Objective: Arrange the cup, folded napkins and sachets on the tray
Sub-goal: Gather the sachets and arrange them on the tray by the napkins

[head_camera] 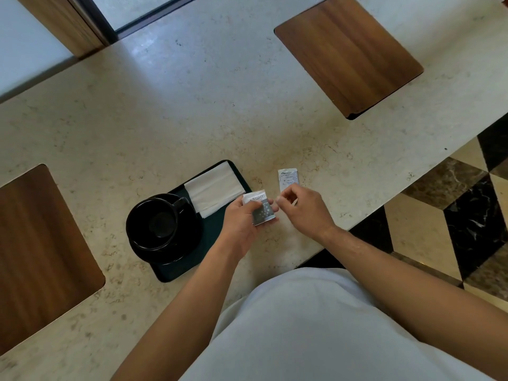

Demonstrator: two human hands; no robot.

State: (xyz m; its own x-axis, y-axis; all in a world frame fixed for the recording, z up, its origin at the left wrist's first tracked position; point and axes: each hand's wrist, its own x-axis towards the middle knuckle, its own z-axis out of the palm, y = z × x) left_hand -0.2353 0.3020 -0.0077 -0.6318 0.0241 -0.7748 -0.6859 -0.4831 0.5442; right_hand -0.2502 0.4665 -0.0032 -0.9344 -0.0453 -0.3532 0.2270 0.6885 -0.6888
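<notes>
A dark tray lies on the stone counter. On it a black cup stands on a black saucer, with folded white napkins at the tray's far end. My left hand holds a grey and white sachet just past the tray's right edge. My right hand is beside it, fingers curled, thumb and forefinger pinched close to the sachet's edge. A second white sachet lies on the counter just beyond my right hand; whether the fingers touch it is unclear.
Two wooden boards are set into the counter, one at far right and one at near left. The counter's edge runs diagonally at right, with patterned floor below.
</notes>
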